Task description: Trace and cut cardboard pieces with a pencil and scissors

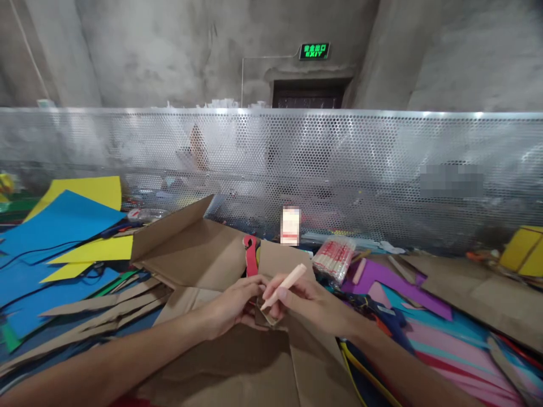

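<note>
My right hand (301,297) grips a thick, pale peach pen-shaped tool (292,278), its narrow end slanting down to the left. That narrow end is at a small folded cardboard piece (268,317); whether it touches, I cannot tell. From the other side, my left hand (237,305) has its fingers closed around the same piece, and its fingertips are partly hidden. Both hands are over a large sheet of brown cardboard (237,370). Just beyond them lie a red cut-out strip (251,257) and an upright-leaning cardboard flap (280,257).
Blue sheets (63,220) and yellow sheets (102,249) are piled at the left beside an opened cardboard box (190,243). To the right lie a clear pack of red-marked sticks (334,259), purple sheet (394,285) and pink strips (449,350). A perforated metal panel (360,152) stands behind.
</note>
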{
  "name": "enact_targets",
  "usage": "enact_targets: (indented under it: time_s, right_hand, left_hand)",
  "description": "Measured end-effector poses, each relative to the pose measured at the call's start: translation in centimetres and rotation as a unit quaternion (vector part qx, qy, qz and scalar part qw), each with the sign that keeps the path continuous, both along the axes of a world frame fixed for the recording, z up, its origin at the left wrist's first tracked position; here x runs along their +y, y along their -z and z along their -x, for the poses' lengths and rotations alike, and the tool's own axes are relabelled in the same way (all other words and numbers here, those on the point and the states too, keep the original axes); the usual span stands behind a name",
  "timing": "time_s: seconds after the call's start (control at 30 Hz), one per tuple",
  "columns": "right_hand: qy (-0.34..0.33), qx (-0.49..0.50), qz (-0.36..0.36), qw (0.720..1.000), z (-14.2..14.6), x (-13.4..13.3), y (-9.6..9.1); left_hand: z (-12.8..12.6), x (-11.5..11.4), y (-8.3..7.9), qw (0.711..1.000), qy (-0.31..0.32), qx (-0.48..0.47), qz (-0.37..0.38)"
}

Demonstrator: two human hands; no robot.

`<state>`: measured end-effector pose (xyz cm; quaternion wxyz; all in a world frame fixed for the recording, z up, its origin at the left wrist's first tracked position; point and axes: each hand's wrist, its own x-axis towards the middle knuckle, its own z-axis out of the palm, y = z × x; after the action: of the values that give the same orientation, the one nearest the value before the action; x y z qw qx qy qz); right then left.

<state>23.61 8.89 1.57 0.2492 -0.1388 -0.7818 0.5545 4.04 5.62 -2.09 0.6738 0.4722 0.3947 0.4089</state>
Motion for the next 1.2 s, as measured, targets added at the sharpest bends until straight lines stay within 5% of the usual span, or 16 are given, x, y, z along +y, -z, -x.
enact_targets:
  time_s: [0.27, 0.53, 1.2]
  right_hand:
    - [0.000, 0.018, -0.026, 1.000, -0.7, 0.6, -0.7]
    - [0.060, -0.139, -0.293, 0.944, -2.9, 1.9, -2.0]
    - [0.033, -0.162, -0.302, 0.939, -2.9, 2.4, -1.0]
  left_hand:
    - [0.0, -0.5, 0.5, 1.000, -0.006, -0.002, -0.024]
    - [-0.1, -0.8, 0.0, 1.000, -0.011, 0.016, -0.022]
    - [0.0, -0.9, 0.3, 1.000, -0.012, 0.015, -0.020]
